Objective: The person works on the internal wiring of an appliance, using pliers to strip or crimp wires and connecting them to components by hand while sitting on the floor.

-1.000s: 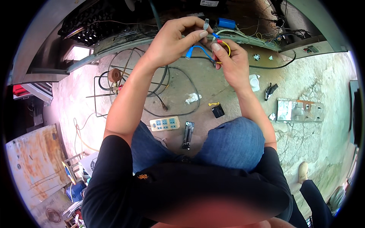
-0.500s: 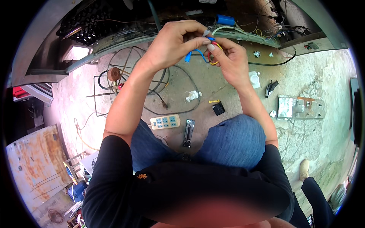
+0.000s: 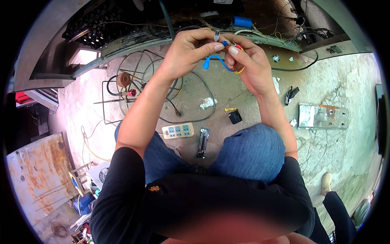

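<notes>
Left hand [image 3: 185, 55] pinching grey connector [image 3: 216, 36], long axis roughly fore-and-aft. Right hand [image 3: 254, 67] pinching red sleeve [image 3: 239, 47]. Blue terminal [image 3: 224, 42] between hands, just right of connector; whose grip, can't tell.

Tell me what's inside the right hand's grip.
Right hand: a red sleeve shows past the thumb; blue wire and yellow wire emerge below. Whatever lies behind the thumb and fingers is covered.
</notes>
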`<action>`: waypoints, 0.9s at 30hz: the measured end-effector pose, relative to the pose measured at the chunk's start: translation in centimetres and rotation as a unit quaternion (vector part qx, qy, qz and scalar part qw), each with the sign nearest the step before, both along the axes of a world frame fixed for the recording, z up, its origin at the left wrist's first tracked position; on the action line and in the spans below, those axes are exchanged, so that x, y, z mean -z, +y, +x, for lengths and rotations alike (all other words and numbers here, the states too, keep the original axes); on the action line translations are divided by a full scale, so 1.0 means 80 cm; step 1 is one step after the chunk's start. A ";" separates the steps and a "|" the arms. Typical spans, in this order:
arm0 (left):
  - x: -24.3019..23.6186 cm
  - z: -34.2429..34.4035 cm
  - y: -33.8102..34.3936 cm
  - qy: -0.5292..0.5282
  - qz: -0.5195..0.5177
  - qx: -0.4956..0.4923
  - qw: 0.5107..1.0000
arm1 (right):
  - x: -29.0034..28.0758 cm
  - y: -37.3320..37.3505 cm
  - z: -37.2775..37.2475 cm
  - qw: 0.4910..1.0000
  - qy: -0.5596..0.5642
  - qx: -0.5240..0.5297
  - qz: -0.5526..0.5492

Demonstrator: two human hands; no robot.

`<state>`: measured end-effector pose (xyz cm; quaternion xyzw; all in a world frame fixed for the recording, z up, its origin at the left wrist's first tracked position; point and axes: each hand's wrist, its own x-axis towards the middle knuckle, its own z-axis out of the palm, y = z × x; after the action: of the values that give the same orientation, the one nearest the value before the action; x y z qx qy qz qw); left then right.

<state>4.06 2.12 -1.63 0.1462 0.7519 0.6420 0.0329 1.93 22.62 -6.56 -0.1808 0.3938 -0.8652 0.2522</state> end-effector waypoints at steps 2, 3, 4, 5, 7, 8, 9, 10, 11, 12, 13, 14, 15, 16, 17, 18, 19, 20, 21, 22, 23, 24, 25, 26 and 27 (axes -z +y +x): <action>0.000 0.006 0.007 -0.020 0.017 -0.011 1.000 | 0.004 -0.001 0.001 1.000 -0.013 -0.002 0.004; 0.000 0.007 0.008 -0.024 0.019 -0.017 0.999 | 0.007 -0.003 0.002 1.000 -0.023 0.002 0.007; 0.001 0.008 0.009 -0.028 0.021 -0.022 0.999 | 0.008 -0.005 0.002 0.999 -0.033 0.007 0.010; 0.002 0.009 0.009 -0.032 0.022 -0.028 0.999 | 0.009 -0.005 0.003 0.999 -0.032 0.005 0.014; 0.001 0.010 0.011 -0.035 0.027 -0.023 0.999 | 0.011 -0.003 0.002 0.999 -0.031 0.002 0.022; 0.000 0.011 0.012 -0.036 0.030 -0.021 0.999 | 0.013 -0.003 0.002 0.999 -0.030 0.001 0.024; -0.003 0.012 0.014 -0.037 0.031 -0.017 0.999 | 0.016 -0.003 0.002 0.999 -0.029 0.001 0.027; -0.008 0.014 0.016 -0.038 0.032 -0.013 0.999 | 0.017 -0.003 0.002 0.999 -0.028 0.001 0.029; -0.011 0.015 0.017 -0.040 0.033 -0.009 0.999 | 0.017 -0.003 0.003 0.999 -0.029 0.006 0.024; -0.010 0.014 0.016 0.000 -0.003 -0.016 1.000 | 0.015 -0.004 0.004 0.999 -0.030 0.012 0.018; -0.008 0.012 0.014 0.039 -0.039 -0.023 0.998 | 0.014 -0.005 0.005 0.999 -0.031 0.016 0.012; -0.008 0.012 0.013 0.079 -0.075 -0.030 0.994 | 0.012 -0.005 0.005 0.999 -0.016 0.036 0.022; -0.008 0.012 0.014 0.097 -0.091 -0.037 0.990 | 0.011 -0.003 0.006 0.998 -0.001 0.056 0.032; -0.009 0.013 0.015 0.116 -0.106 -0.043 0.987 | 0.010 -0.002 0.006 0.996 0.014 0.075 0.042; -0.011 0.014 0.016 0.134 -0.121 -0.049 0.982 | 0.005 -0.001 0.007 0.995 0.015 0.088 0.041; -0.016 0.017 0.018 0.111 -0.132 -0.052 0.984 | 0.000 0.002 0.008 0.994 0.016 0.101 0.042; -0.023 0.021 0.021 0.087 -0.142 -0.054 0.985 | -0.003 0.003 0.008 0.992 0.018 0.115 0.042; -0.029 0.023 0.022 0.063 -0.153 -0.056 0.985 | -0.001 0.006 0.006 0.992 0.022 0.114 0.040; -0.033 0.023 0.022 0.060 -0.186 -0.044 0.980 | 0.001 0.010 0.004 0.992 0.027 0.114 0.038; -0.036 0.024 0.020 0.056 -0.219 -0.033 0.974 | 0.003 0.012 0.002 0.992 0.031 0.114 0.037; -0.039 0.024 0.018 0.052 -0.252 -0.020 0.966 | 0.002 0.013 0.002 0.993 0.040 0.109 0.037; -0.041 0.025 0.016 0.063 -0.268 -0.014 0.961 | 0.002 0.014 0.002 0.993 0.049 0.103 0.038; -0.042 0.027 0.015 0.073 -0.283 -0.007 0.956 | 0.002 0.014 0.002 0.993 0.058 0.098 0.040; -0.043 0.028 0.014 0.084 -0.298 -0.001 0.951 | 0.004 0.014 0.002 0.993 0.060 0.097 0.035; -0.047 0.029 0.015 0.108 -0.311 0.002 0.944 | 0.007 0.013 0.001 0.993 0.063 0.097 0.029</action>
<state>6.36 3.30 2.11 0.1983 0.9128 0.3570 -0.0032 2.01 23.64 -7.11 -0.1885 0.4495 -0.8607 0.1471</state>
